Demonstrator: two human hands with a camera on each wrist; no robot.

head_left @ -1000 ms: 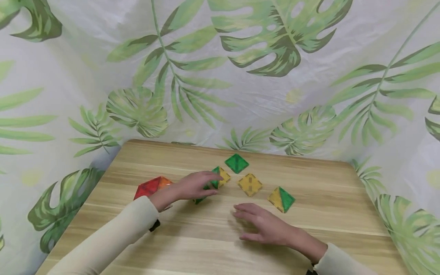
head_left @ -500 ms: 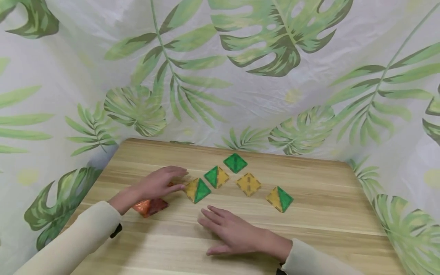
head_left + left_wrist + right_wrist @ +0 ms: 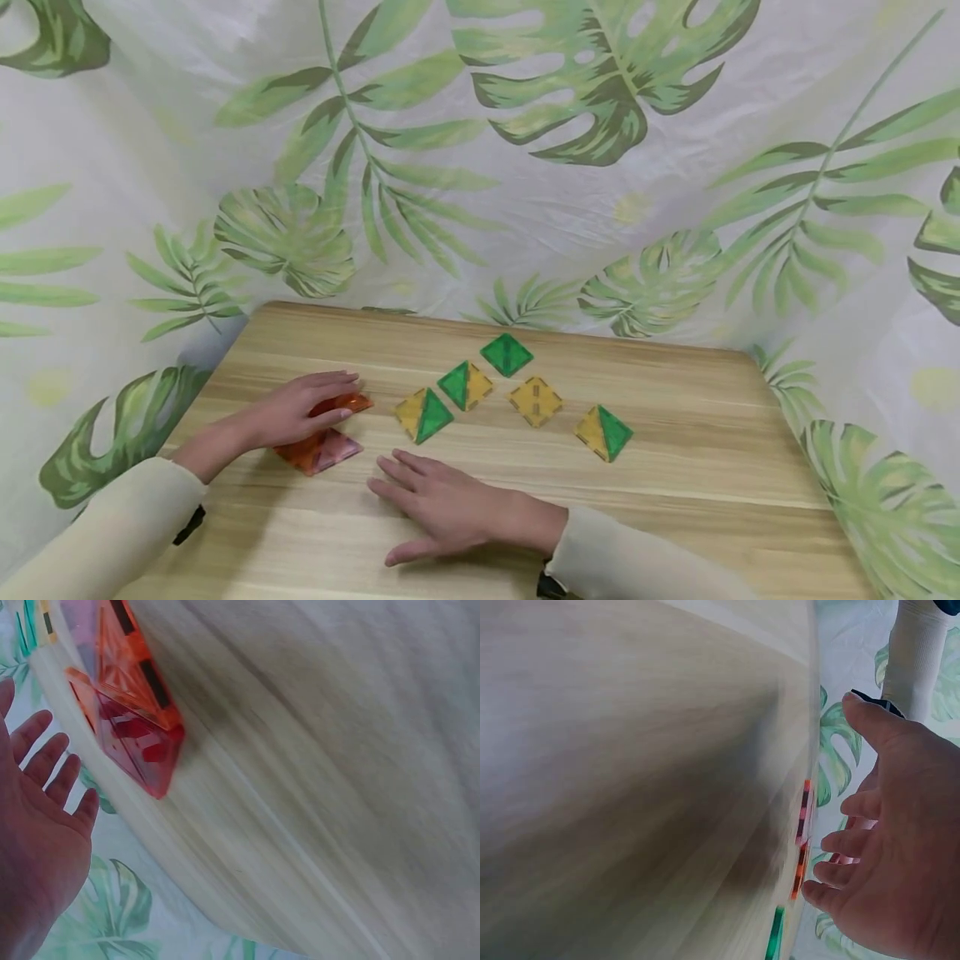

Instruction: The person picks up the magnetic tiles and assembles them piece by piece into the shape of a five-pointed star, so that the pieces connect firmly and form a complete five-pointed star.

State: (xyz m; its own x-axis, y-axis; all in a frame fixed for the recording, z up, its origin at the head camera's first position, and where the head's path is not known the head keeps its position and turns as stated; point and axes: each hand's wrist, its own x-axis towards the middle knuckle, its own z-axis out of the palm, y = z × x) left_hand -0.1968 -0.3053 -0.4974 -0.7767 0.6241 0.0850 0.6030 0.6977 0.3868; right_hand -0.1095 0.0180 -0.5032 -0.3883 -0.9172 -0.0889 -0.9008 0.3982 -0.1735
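Note:
My left hand (image 3: 296,408) is over a cluster of translucent red, orange and pink magnetic tiles (image 3: 300,455) at the table's left, partly hiding it. In the left wrist view, my fingers (image 3: 56,769) are loosely extended beside the cluster's red tile (image 3: 131,742) and orange tile (image 3: 120,656), apart from both. The cluster looks raised, not flat. My right hand (image 3: 457,508) hovers over the front middle of the table, fingers spread and holding nothing. Beyond it lies a yellow-and-green tile pair (image 3: 435,417).
Farther back on the wooden table (image 3: 675,517) lie a green-and-yellow diamond (image 3: 454,386), a green diamond (image 3: 507,355), a yellow diamond (image 3: 522,402) and another yellow-and-green diamond (image 3: 617,433) at the right. A leaf-patterned cloth (image 3: 420,208) hangs behind the table.
My left hand has moved left, away from the yellow-and-green tiles, to the red and orange cluster. My right hand has also moved left, across the front of the table.

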